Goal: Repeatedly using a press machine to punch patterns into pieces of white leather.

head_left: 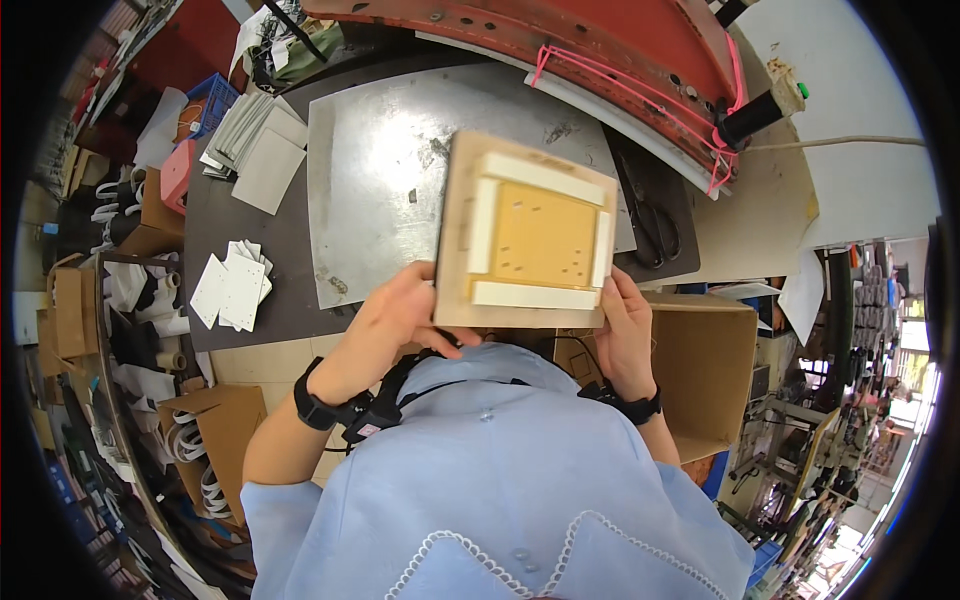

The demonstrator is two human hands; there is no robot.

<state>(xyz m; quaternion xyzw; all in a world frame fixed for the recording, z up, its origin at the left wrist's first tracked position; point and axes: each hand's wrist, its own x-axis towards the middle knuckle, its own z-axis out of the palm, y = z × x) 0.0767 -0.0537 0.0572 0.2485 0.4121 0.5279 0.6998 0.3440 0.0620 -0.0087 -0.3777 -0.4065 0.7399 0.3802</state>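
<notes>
Over the near part of the table I hold up a wooden die board (455,290). White strips (535,296) frame a yellow panel (545,235) with small dark slots on its face. My left hand (400,310) grips the board at its lower left edge, fingers partly beneath it. At the lower right corner, my right hand (627,330) closes on the board with thumb and fingers. Beyond the board lies a shiny metal plate (370,180). Several white punched cards (240,290) are loosely piled to the left, with a fanned stack of plain pale cards (270,160) farther back.
A red machine frame (640,40) with pink cord spans the far side. Black-handled scissors (655,235) lie right of the plate. Below the table's right end stands an open cardboard box (710,370); another box (220,420), with white rolled strips, is at lower left.
</notes>
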